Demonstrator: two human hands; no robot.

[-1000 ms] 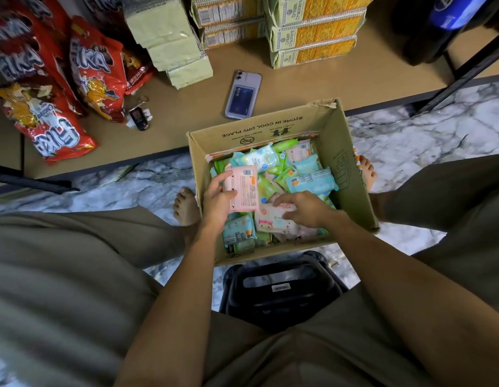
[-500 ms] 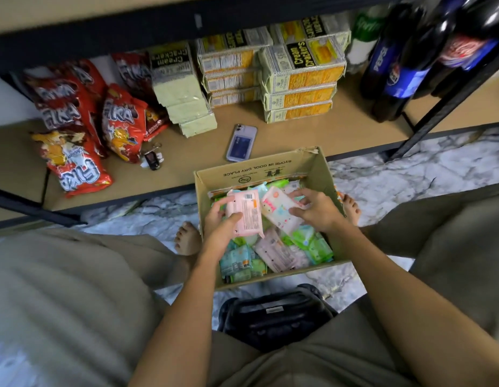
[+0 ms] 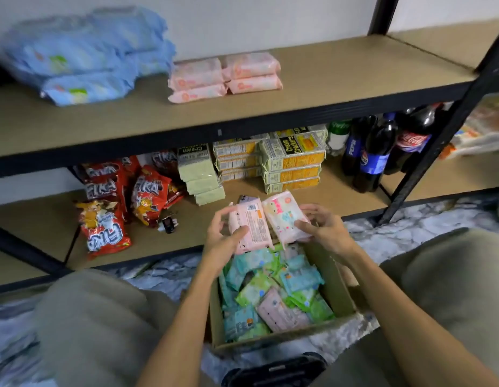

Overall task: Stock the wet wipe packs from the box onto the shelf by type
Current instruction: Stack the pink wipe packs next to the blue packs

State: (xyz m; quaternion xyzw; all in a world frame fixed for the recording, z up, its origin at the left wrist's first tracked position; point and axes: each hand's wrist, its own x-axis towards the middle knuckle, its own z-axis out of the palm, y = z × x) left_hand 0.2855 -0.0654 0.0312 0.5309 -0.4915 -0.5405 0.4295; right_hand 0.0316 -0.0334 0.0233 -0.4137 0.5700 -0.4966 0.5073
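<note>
Two pink packs are up out of the box (image 3: 337,300), one in each hand, side by side and touching just above its far edge. The left hand (image 3: 223,241) grasps the left pack (image 3: 251,227) with thumb in front and fingers curled behind, its printed back showing (barcode near the top). The right hand (image 3: 323,230) grasps the right pack (image 3: 284,216) the same way, with its picture side showing.

The box sits on the floor between the person's knees. Inside it lies a loose heap of teal packs (image 3: 240,319), green packs (image 3: 254,291) and at least one more pink pack (image 3: 279,308), overlapping and tilted every which way.

Beyond the box, the low shelf (image 3: 351,196) carries snack bags (image 3: 106,227), cracker boxes (image 3: 293,166) and soda bottles (image 3: 374,160), so it looks like the wrong place for wipes.

Above and farther back from the box, the upper shelf (image 3: 340,76) already holds stacked pink packs (image 3: 226,76), with blue packs (image 3: 83,60) to their left.

My judgement: the two packs in hand belong with that pink stack. It would be best to lift both clear of the shelf's front rail, lay them flat and square beside or on top of the pink stack, and keep them apart from the blue pile, so the types stay distinct.
</note>
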